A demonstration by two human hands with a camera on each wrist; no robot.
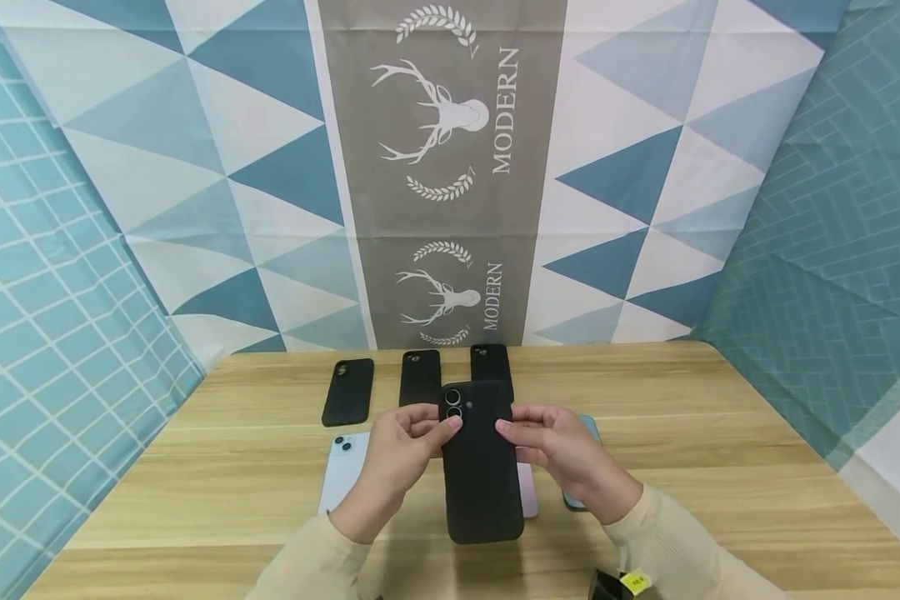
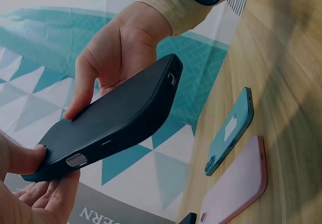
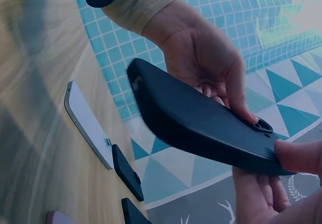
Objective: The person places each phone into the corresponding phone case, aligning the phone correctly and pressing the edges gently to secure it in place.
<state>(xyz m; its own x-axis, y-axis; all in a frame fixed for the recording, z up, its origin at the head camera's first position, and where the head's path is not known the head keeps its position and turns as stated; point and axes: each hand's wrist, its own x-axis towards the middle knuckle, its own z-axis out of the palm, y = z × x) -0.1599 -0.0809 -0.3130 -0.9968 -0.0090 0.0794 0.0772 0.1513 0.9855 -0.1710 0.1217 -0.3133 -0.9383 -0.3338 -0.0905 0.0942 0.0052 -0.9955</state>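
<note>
Wooden table (image 1: 720, 433), head view: pink phone (image 1: 530, 493) mostly behind black-cased phone (image 1: 482, 479) between fingers (image 1: 420, 411)

Behind the wood-grained table (image 1: 720, 442) rises a triangle-patterned wall (image 1: 630, 179) in blues and white, split by a grey band (image 1: 446, 215) with white stag heads reading "MODERN". Left of the table, a blue grid-patterned wall (image 1: 45, 275); right, a teal brick-patterned wall (image 1: 832, 225).
</note>
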